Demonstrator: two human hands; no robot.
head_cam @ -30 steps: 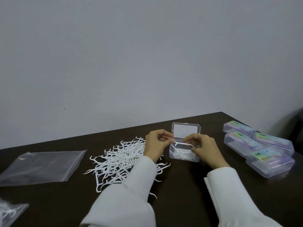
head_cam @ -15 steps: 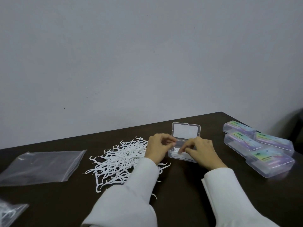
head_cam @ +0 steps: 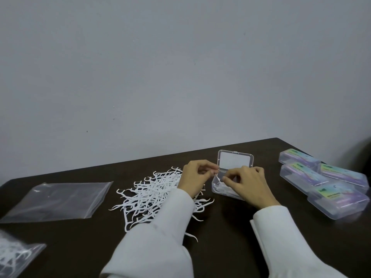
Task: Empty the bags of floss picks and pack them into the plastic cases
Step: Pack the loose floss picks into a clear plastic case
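— Head view: what did you have in front of you?

— I saw the open case [head_cam: 224, 189] near the middle of the worktop [head_cam: 230, 237], lid propped up at the back, a few picks already in its tray. The loose floss picks [head_cam: 152, 195] lay heaped just to its left, under my left sleeve. An empty bag [head_cam: 58, 199] lay flat farther left, and a bag still holding picks [head_cam: 14, 255] sat at the near left corner. Four closed cases [head_cam: 321, 181] were grouped on the right.

— And the hands?

— My left hand [head_cam: 194, 177] had its grip pinched together at the case's left edge; on what, I couldn't tell. My right hand [head_cam: 247, 183] pinched a pick over the tray.

— How would they handle?

— I judged them light, thin, springy and prone to tangling; best taken by the handle, a few aligned at once.
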